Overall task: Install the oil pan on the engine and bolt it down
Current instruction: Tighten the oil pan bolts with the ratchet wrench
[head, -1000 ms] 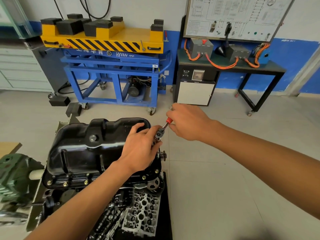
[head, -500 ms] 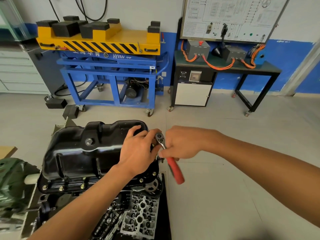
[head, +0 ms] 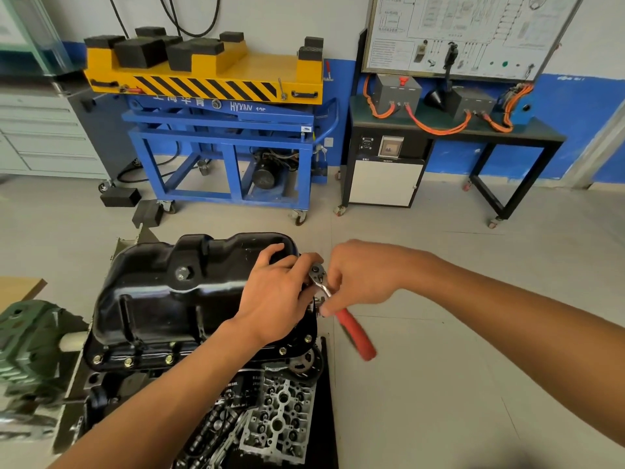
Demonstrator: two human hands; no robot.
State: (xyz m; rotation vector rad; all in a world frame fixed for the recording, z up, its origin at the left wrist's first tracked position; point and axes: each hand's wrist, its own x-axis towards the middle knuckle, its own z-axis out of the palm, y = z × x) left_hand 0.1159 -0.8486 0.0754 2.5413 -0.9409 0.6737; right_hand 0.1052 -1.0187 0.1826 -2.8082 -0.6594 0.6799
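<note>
The black oil pan point(head: 176, 299) sits on the engine point(head: 277, 421) in the lower left-centre of the frame, with bolts point(head: 128, 361) lining the near edge of its flange. The pan is the biggest risk. If the bolt at its right end is pulled tight while others are loose, the flange could seat unevenly and the joint could leak.

Next is the ratchet point(head: 351, 326), just right of the pan's right end. The right hand point(head: 362, 275) grips it where the red handle begins, with the handle pointing to the lower right. The left hand point(head: 277, 296) lies over the pan's right end, thumb and fingers curled round the ratchet head. A tilted socket could slip, round the bolt or pinch those fingers. The bolt being turned is hidden under the hands.

The floor point(head: 439, 384) is pale tile. A blue lift cart point(head: 223, 137) with a yellow top fills the upper centre. A black bench point(head: 456, 130) with orange cables stands upper right and grey drawers point(head: 40, 137) upper left. 2 black blocks point(head: 120, 197) lie by the cart.
</note>
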